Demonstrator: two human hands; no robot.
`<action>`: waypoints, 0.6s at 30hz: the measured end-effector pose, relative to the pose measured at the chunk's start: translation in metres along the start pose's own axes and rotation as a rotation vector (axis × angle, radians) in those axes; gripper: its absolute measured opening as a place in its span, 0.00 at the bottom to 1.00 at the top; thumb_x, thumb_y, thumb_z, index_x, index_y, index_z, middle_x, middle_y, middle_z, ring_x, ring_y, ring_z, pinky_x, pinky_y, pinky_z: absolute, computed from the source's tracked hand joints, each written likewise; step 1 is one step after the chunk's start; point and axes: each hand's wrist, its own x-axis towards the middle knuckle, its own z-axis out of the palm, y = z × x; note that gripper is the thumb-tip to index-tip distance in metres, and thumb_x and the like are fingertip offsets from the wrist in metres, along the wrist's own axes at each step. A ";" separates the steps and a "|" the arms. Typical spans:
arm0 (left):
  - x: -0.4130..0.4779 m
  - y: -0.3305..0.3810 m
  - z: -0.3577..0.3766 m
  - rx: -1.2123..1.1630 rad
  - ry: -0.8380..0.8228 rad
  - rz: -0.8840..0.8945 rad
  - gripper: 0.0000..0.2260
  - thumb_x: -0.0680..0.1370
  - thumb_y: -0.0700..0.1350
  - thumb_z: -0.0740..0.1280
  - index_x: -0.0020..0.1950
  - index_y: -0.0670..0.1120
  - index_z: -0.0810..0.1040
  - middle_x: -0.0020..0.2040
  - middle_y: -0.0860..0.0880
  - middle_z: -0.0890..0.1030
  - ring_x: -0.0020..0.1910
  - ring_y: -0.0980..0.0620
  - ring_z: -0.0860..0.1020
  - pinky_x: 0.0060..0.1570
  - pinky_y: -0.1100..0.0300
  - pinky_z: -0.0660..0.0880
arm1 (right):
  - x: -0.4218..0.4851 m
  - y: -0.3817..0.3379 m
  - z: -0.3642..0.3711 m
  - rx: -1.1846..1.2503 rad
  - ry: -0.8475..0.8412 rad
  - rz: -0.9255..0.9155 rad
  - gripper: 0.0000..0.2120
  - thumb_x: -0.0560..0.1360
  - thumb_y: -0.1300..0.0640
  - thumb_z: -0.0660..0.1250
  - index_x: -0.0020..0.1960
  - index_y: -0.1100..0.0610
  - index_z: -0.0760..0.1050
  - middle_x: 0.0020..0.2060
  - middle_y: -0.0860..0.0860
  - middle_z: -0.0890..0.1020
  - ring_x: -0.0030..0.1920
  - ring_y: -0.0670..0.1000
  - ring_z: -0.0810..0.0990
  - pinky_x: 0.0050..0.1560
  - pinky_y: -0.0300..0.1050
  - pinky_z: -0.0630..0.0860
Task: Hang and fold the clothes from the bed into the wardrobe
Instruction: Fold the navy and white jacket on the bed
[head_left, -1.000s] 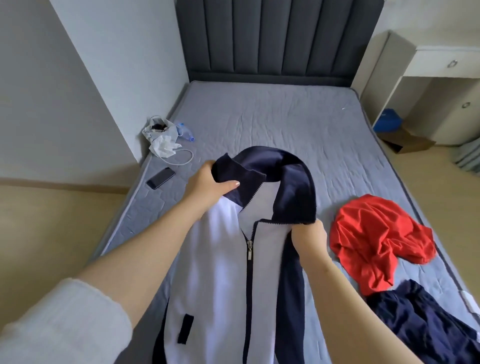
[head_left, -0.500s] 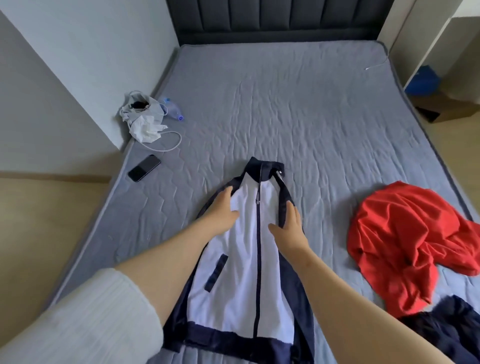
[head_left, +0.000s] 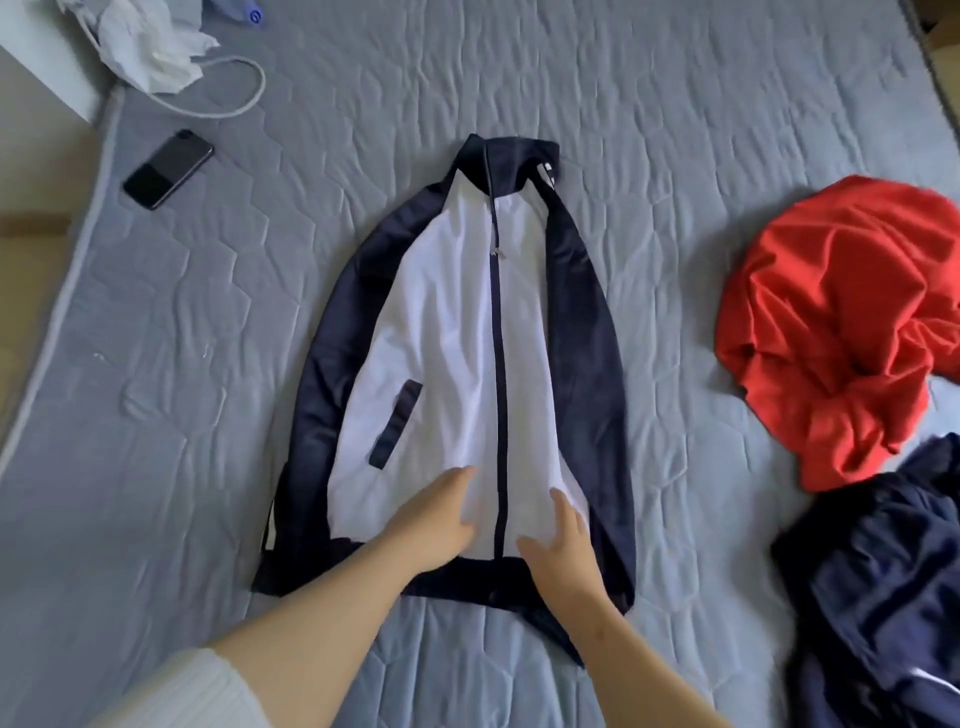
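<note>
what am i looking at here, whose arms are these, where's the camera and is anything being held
There is no machine here. A person wears a camera on the head that looks forward and down, so the two arms coming in from the bottom are their own.

The surface is a bed with a grey quilted cover. A white and navy jacket lies flat on it, zipped, with the collar pointing away.

The left hand and right hand rest flat on its lower front, one on each side of the zip. The fingers are straight, so nothing is gripped.

To the right lie a crumpled red garment and a navy garment. At the upper left are a phone, a white cable and a white crumpled bundle.
</note>
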 end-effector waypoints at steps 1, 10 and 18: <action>0.000 -0.010 0.014 0.103 -0.022 0.025 0.29 0.78 0.46 0.62 0.76 0.49 0.53 0.76 0.52 0.55 0.71 0.50 0.62 0.65 0.56 0.66 | 0.000 0.014 0.010 -0.052 -0.005 0.040 0.33 0.76 0.55 0.62 0.75 0.47 0.49 0.74 0.45 0.55 0.71 0.50 0.61 0.69 0.54 0.63; -0.010 -0.075 0.084 0.720 0.072 0.087 0.46 0.59 0.39 0.77 0.74 0.52 0.61 0.72 0.42 0.61 0.70 0.43 0.64 0.59 0.44 0.70 | 0.012 0.072 0.064 -0.288 -0.028 -0.224 0.39 0.74 0.57 0.67 0.76 0.45 0.46 0.74 0.41 0.48 0.75 0.44 0.44 0.74 0.47 0.54; -0.011 -0.084 0.071 0.633 0.204 0.068 0.31 0.64 0.31 0.70 0.66 0.47 0.71 0.57 0.43 0.74 0.49 0.42 0.75 0.36 0.57 0.73 | 0.009 0.093 0.041 0.229 0.665 0.288 0.21 0.73 0.66 0.62 0.65 0.58 0.66 0.64 0.57 0.66 0.60 0.59 0.69 0.59 0.56 0.69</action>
